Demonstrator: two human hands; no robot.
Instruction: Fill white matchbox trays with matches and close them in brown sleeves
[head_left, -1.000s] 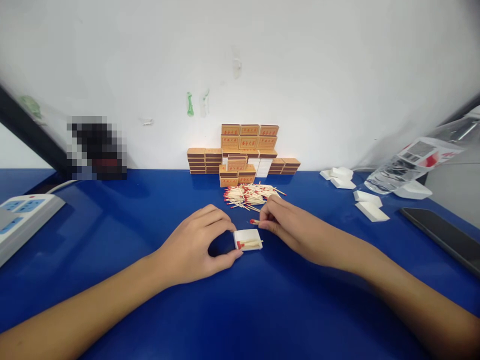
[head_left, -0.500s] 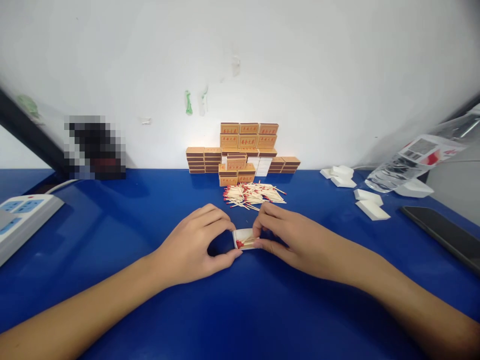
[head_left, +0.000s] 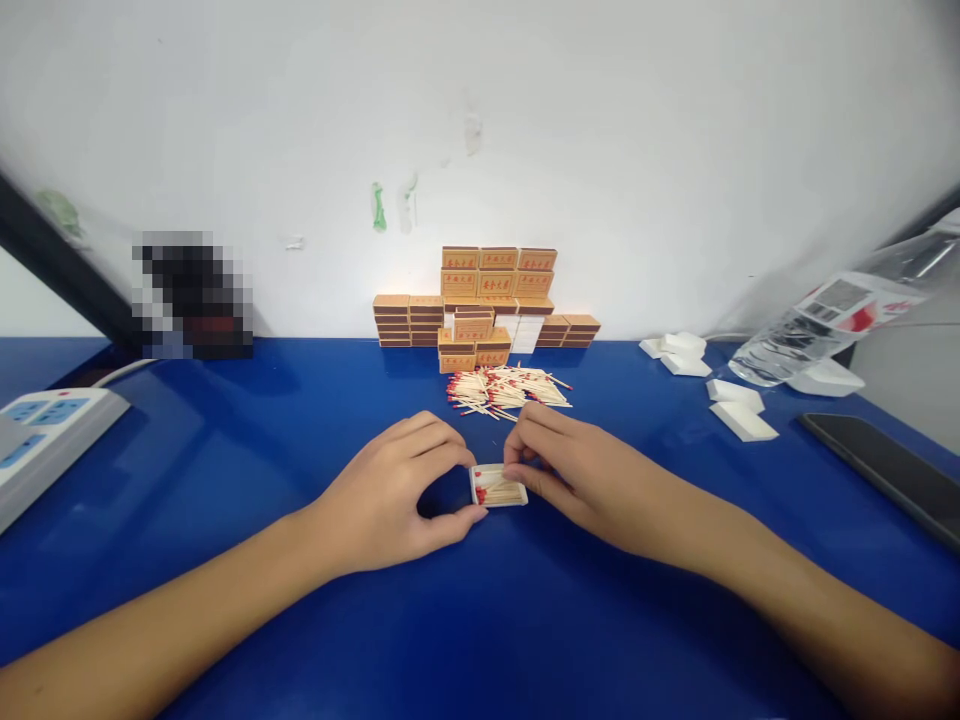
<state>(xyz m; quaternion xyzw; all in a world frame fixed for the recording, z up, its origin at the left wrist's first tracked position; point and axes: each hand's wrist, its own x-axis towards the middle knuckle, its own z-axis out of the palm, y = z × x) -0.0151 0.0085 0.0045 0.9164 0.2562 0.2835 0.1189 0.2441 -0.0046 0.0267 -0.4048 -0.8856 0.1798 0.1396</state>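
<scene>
A small white matchbox tray [head_left: 487,468] lies on the blue table with several red-tipped matches [head_left: 501,494] inside, heads to the left. My left hand [head_left: 409,488] holds the tray's left end between thumb and forefinger. Over the tray's right part, my right hand [head_left: 559,465] is closed in a pinch on a match; its fingertips hide part of it. Beyond the hands is a loose pile of matches [head_left: 506,390], with red heads pointing different ways.
Stacked matchboxes [head_left: 496,284] stand by the wall behind the pile. On the right are white trays [head_left: 742,420], a tilted plastic bottle [head_left: 802,340] and a black phone [head_left: 885,470]. A power strip [head_left: 60,430] sits at the left edge.
My right fingers have shifted slightly up and left, uncovering the tray's right end and more of the matches. The left hand keeps its hold on the tray.
</scene>
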